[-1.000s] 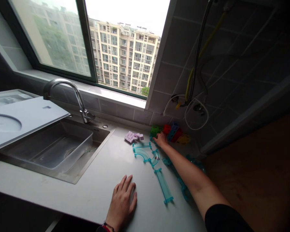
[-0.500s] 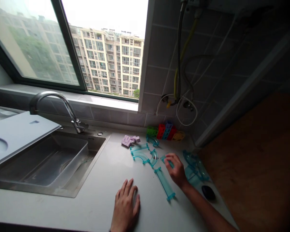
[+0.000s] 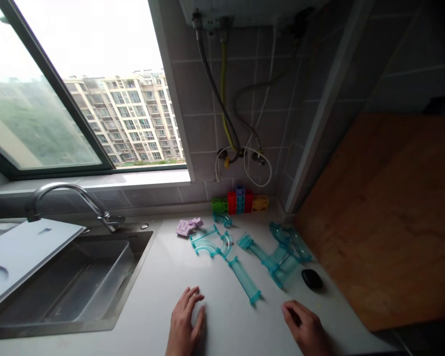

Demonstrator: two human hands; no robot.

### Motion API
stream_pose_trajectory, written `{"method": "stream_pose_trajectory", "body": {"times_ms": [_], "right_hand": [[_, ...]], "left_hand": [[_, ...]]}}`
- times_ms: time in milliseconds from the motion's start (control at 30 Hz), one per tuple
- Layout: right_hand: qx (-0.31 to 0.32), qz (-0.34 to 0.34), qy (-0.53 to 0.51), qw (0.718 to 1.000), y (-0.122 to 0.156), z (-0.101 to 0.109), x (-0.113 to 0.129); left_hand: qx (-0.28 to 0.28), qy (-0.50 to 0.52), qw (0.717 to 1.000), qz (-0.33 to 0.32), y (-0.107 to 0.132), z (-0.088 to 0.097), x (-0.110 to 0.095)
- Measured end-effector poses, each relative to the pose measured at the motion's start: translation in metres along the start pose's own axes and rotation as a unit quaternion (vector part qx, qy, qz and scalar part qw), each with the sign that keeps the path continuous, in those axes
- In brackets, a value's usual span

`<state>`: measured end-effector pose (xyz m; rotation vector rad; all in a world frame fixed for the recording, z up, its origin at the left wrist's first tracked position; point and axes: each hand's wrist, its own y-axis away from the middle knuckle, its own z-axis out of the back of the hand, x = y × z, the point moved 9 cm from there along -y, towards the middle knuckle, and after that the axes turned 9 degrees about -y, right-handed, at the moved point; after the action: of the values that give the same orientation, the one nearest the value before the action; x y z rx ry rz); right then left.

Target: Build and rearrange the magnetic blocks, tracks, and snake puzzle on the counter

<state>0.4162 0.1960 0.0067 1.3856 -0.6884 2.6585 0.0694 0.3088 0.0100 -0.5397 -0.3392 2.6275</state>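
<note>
Straight teal track [image 3: 244,281], long axis slanting far-left to near-right, left hand [image 3: 185,321] loosely spread, right hand [image 3: 306,329] curled, grip unclear.

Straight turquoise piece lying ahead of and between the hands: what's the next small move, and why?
I'd probably ease the right hand left and slightly forward to the near end of the straight turquoise piece. That end lies close by, nothing visibly blocks the way, and no piece shows in that hand or in the left hand.
</note>
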Motion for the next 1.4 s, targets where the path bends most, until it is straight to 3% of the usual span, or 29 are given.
{"method": "stream_pose_trajectory", "body": {"times_ms": [133, 267, 467, 667, 800, 1067, 1400], "right_hand": [[0.012, 0.044, 0.026, 0.999, 0.0, -0.008, 0.005], [0.02, 0.061, 0.025, 0.998, 0.003, -0.007, 0.007], [0.028, 0.06, 0.005, 0.998, 0.008, -0.007, 0.003], [0.04, 0.037, 0.004, 0.999, 0.015, -0.012, -0.007], [0.045, 0.026, 0.009, 0.999, 0.015, -0.012, -0.006], [0.029, 0.026, 0.012, 0.999, 0.015, -0.008, -0.001], [0.043, 0.033, 0.023, 0.998, 0.012, -0.005, 0.007]], "left_hand": [[0.03, 0.001, 0.999, -0.032, -0.029, 0.017, 0.001], [0.075, -0.052, 0.993, -0.073, -0.08, 0.029, -0.008], [0.158, -0.146, 0.971, -0.103, -0.153, 0.009, -0.014], [0.217, -0.199, 0.95, -0.103, -0.2, -0.015, -0.01], [0.238, -0.209, 0.941, -0.124, -0.211, -0.025, -0.029], [0.277, -0.19, 0.93, -0.152, -0.208, -0.04, -0.065], [0.253, -0.159, 0.947, -0.117, -0.197, -0.072, -0.074]]}}
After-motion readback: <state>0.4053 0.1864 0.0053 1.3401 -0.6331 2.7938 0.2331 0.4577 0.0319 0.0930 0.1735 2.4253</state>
